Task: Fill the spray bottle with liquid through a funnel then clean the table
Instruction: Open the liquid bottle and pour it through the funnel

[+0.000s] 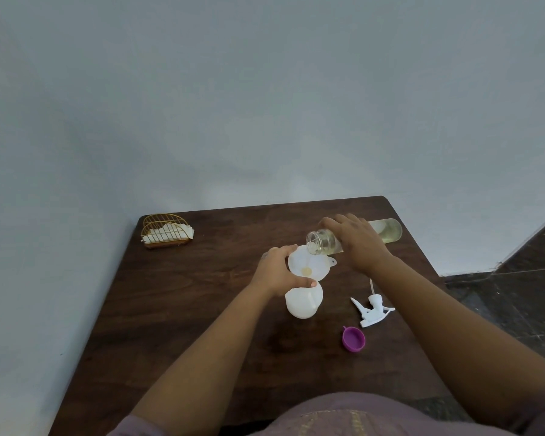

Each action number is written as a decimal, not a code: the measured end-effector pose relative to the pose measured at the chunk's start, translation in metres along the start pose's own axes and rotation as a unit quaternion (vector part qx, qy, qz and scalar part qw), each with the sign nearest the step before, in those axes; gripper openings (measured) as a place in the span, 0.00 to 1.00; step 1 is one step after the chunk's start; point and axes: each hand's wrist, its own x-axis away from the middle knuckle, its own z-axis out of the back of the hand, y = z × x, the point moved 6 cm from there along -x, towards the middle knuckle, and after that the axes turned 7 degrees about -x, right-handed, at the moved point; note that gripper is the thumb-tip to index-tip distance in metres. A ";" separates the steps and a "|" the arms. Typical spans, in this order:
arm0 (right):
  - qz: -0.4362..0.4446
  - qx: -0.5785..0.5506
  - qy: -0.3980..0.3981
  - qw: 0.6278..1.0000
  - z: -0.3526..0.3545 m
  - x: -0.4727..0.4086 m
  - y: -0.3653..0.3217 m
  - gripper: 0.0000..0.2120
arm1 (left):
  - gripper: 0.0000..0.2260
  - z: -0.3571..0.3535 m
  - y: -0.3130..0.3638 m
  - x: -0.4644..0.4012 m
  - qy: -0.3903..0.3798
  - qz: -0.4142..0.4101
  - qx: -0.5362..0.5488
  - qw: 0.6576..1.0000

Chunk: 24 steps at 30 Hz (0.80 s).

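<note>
While the left hand (277,272) grips the funnel (309,265) on the spray bottle (303,302), the right hand (356,242) clasps a tilted bottle (324,242), pouring under way, table (202,309) uncleaned.

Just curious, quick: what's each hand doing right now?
Left hand: grips the white funnel on the spray bottle.
Right hand: holds the tilted clear bottle.

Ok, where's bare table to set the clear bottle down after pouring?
Bare wood lies between the napkin holder and the left hand, and along the table's near left. It is crowded to the right of the spray bottle: trigger head, purple cap.
</note>
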 end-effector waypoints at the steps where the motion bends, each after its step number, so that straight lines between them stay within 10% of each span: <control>1: -0.001 0.001 -0.001 1.000 0.000 0.000 0.000 0.23 | 0.42 0.000 0.000 0.000 0.000 0.000 -0.001 1.000; 24: 0.000 0.002 0.001 1.000 0.002 0.002 -0.001 0.23 | 0.44 0.000 -0.002 -0.001 -0.004 -0.001 0.008 1.000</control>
